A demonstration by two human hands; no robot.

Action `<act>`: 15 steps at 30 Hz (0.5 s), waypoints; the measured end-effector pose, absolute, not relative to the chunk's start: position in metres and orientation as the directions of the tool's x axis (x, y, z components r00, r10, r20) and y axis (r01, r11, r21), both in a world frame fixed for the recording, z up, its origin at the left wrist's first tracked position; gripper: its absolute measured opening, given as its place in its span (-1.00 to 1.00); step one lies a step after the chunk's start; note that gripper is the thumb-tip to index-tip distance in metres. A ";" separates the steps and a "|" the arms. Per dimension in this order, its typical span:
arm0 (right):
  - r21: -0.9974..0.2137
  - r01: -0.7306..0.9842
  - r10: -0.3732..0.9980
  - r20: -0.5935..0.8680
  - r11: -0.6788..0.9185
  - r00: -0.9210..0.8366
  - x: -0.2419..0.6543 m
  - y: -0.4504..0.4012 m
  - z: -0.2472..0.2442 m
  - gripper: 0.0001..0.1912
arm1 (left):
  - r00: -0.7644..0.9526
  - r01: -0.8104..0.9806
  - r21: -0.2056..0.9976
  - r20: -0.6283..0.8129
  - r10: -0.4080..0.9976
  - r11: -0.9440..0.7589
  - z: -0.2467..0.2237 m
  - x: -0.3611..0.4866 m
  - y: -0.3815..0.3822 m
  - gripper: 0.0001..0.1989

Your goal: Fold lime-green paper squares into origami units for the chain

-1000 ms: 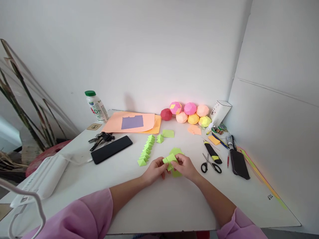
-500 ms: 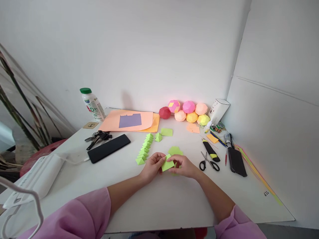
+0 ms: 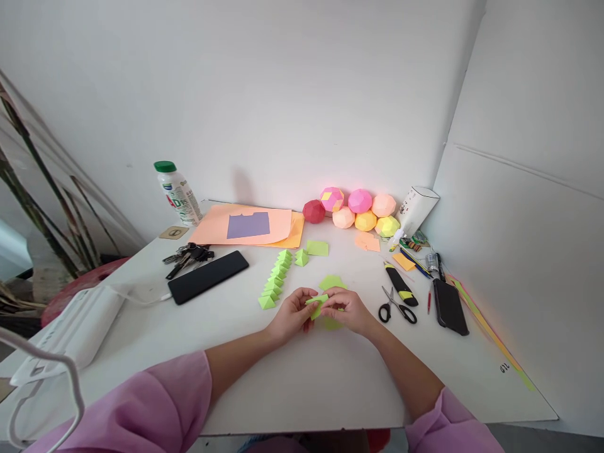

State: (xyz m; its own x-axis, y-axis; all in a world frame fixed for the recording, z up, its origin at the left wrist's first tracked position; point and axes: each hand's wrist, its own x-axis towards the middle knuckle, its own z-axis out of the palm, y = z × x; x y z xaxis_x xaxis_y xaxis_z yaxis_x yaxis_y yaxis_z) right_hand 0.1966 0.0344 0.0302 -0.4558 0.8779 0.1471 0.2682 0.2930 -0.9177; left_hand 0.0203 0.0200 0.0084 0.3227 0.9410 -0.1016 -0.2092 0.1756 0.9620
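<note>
Between my two hands is a small piece of light green paper, bent along its upper part. My left hand pinches it from the left, thumb in front. From the right, my right hand grips its edge between thumb and fingers. More green paper pieces lie on the table just behind and under my right hand. Left of my hands runs a row of small folded green paper pyramids. One separate green pyramid stands beside a flat green paper rectangle.
Scissors, a cutter knife and a black phone lie right. Faceted paper balls line the wall. Keys, a black power bank, orange paper sheets and a bottle are left.
The green paper in my hands has been tilted and bent, so its flat face shows less. My right fingers have closed in on it.
</note>
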 end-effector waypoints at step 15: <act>-0.929 0.187 0.930 0.271 0.320 -0.247 0.185 0.029 0.030 -0.96 | 0.452 -0.202 0.961 -0.079 0.888 0.188 0.007 0.018 0.021 -0.68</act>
